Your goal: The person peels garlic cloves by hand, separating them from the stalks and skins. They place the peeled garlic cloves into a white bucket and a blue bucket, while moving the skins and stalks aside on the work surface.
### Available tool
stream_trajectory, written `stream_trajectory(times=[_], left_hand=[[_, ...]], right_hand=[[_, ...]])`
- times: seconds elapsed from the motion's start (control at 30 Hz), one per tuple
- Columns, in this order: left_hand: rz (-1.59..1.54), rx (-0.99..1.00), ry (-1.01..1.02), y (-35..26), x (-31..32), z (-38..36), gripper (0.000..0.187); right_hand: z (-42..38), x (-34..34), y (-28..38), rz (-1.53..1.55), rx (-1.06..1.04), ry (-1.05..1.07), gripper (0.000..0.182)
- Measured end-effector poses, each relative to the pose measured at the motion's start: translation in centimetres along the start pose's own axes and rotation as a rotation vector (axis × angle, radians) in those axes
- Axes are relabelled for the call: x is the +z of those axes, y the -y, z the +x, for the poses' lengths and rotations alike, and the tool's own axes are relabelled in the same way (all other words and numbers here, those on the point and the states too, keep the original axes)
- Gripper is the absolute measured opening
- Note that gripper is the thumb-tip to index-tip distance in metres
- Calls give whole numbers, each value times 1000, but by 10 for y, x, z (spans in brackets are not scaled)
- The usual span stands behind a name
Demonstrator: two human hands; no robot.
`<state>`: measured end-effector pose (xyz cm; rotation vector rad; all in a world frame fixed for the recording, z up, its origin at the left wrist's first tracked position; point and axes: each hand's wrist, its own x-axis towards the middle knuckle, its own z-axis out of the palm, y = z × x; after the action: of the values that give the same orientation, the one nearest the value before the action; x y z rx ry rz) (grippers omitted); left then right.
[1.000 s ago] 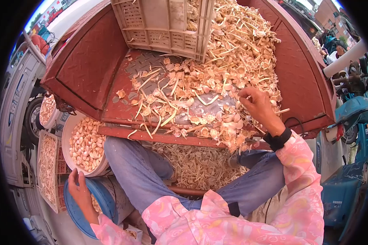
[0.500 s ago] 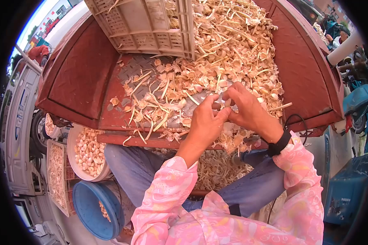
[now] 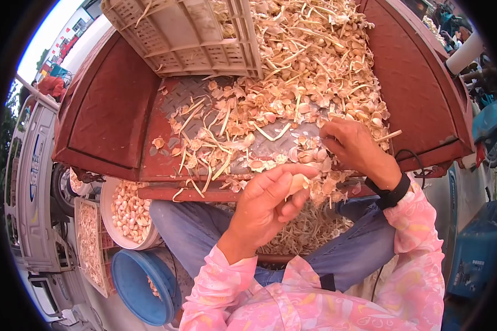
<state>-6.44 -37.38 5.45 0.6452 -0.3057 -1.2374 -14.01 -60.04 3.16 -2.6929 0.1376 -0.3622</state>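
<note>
cream-coloured and faintly pink, a garlic clove (image 3: 298, 185) sits in the left hand (image 3: 262, 204), pinched between thumb and fingers just off the near edge of the red metal bed (image 3: 107, 102), above the person's lap. the right hand (image 3: 356, 146) is to the right and a little farther off, its fingers curled low over the near right part of the garlic heap (image 3: 320, 60); whether it holds anything i cannot tell. a black band (image 3: 395, 193) circles that wrist.

between the hands lie loose cloves (image 3: 312, 154) and papery skins, and left of them dry stems (image 3: 223, 165) are strewn over the bed. the heap runs from there to the far side, and a pale plastic crate (image 3: 193, 33) stands tilted at its left.

nearer, to the left of the knees in blue jeans (image 3: 193, 223), a white bucket (image 3: 107, 220) is well filled with cloves. just nearer is a blue bucket (image 3: 135, 287) with some cloves showing at its right side. left of both, a low crate (image 3: 91, 248) holds pale scraps. more stems and skins (image 3: 292, 234) cover the space between the legs, below the bed.
</note>
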Motion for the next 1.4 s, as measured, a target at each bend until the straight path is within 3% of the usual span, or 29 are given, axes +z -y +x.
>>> stream_trajectory(times=[0.1, 0.17, 0.23, 0.3, 0.33, 0.4, 0.5, 0.57, 0.67, 0.7, 0.8, 0.97, 1.1, 1.2, 1.3, 1.4], left_hand=[[64, -14, 120, -12, 53, -48, 38], [154, 193, 18, -21, 48, -59, 38], [308, 567, -353, -52, 11, -66, 34], [727, 902, -914, -93, -45, -85, 29], [989, 977, -1110, -114, -89, -109, 28], [1425, 628, -1456, -150, -182, -174, 30], [2197, 416, -1375, -148, -263, -228, 29], [1671, 615, -1240, -111, -162, -152, 27], [1230, 523, -762, -57, -68, -63, 19], [1188, 473, -637, -40, -57, -42, 17], [1488, 554, -353, -5, -42, 14, 18], [1697, 626, -273, 18, -28, 76, 19], [1878, 437, -307, 41, -37, 109, 16], [1954, 408, -369, 46, -31, 111, 15], [1971, 283, -372, 44, -21, 112, 14], [2070, 278, -367, 44, -24, 115, 17]], right_hand=[[-3, -2, 2, -2, 22, 73, 10], [-5, -5, 4, 23, -47, 145, 14], [-8, 1, 8, 13, -20, 201, 16], [-9, 5, 14, 16, 43, 252, 20], [-11, 6, 11, 5, 36, 234, 19], [-12, 9, 5, -20, 15, 202, 19], [-12, 9, 4, -51, 4, 187, 15], [-10, 10, 7, -98, 4, 195, 13], [-3, 12, 4, -184, 14, 187, 11], [-3, 17, -4, -192, 31, 169, 11], [-5, 18, -17, -163, 39, 125, 11], [-2, 12, -3, -35, -18, -17, 9], [2, 27, -12, -16, -29, 89, 18], [2, 23, -19, -108, 23, 71, 18], [1, 5, -15, 285, 276, 163, 14], [-7, 13, -32, 806, 348, 147, 15]])
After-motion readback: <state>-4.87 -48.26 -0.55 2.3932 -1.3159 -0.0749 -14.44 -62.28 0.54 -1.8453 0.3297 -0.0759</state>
